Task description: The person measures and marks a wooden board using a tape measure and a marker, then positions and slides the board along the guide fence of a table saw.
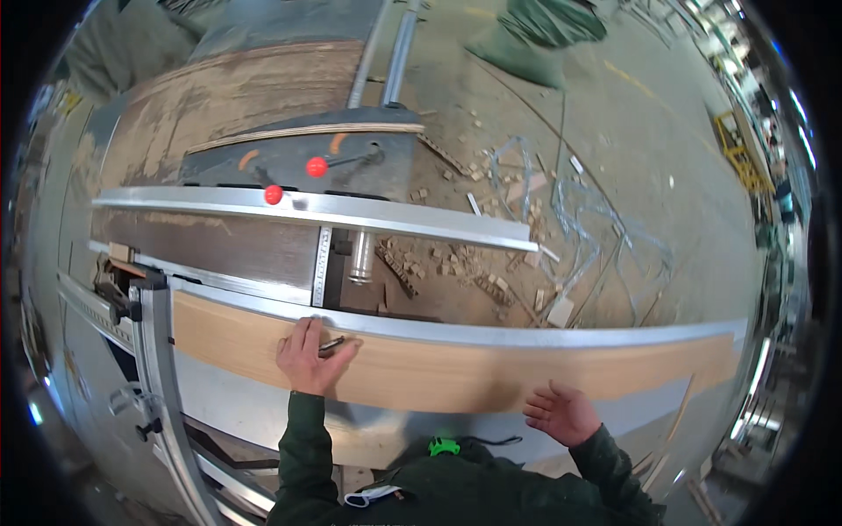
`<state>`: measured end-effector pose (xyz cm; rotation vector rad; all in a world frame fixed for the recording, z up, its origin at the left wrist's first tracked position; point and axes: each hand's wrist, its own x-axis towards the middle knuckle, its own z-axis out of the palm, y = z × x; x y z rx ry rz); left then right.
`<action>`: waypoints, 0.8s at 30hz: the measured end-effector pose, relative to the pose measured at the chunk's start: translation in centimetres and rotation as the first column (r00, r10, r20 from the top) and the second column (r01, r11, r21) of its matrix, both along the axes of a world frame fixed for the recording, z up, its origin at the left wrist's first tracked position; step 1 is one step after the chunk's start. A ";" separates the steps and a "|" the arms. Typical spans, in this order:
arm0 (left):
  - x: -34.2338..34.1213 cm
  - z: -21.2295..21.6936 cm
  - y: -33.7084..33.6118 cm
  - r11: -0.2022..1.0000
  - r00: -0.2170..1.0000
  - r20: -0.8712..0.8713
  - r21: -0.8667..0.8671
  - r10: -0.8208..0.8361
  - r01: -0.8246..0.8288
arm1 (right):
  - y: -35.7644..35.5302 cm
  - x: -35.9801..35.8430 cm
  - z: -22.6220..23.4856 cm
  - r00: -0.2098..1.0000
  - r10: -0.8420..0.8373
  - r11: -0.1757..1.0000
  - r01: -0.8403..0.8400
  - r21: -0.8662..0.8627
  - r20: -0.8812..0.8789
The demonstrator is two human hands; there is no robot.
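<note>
A long light-brown wooden board [421, 368] lies across in front of me, its far edge along a metal rail [491, 335]. My left hand [311, 358] rests on the left part of the board, fingertips at its far edge. A short dark pen-like tool [331, 345] sits between the thumb and forefinger; its exact kind is unclear. My right hand [561, 414] is at the near edge of the board, right of centre, fingers stretched out and holding nothing. Whether it touches the board I cannot tell.
Beyond the board is a saw-table-like machine with an aluminium fence [395, 214] and two red knobs [317, 167]. A metal frame arm [162, 368] stands at the left. Wood offcuts [438, 263] and clear plastic strapping [574, 223] litter the floor near a green sack [535, 44].
</note>
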<state>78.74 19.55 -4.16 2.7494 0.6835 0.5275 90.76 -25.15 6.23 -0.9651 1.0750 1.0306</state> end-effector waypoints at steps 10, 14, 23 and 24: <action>-1.0 -0.5 1.3 0.993 0.998 0.024 -0.108 -0.052 0.055 | 34.8 35.8 -3.6 -0.088 0.743 0.552 -0.480 -0.682 0.663; -0.9 -1.5 2.1 0.992 0.994 0.087 -0.099 -0.069 0.078 | 43.4 40.9 -9.8 0.099 0.763 0.561 -0.590 -0.580 0.638; -1.6 -2.3 2.2 0.996 0.998 -0.012 -0.061 -0.061 0.060 | 46.9 42.8 -13.6 -0.075 0.790 0.343 -0.768 -0.541 0.608; -1.2 -2.5 2.1 0.996 0.998 -0.008 -0.061 -0.060 0.059 | 47.2 43.1 -13.2 -0.258 0.856 0.205 -0.627 -0.751 0.449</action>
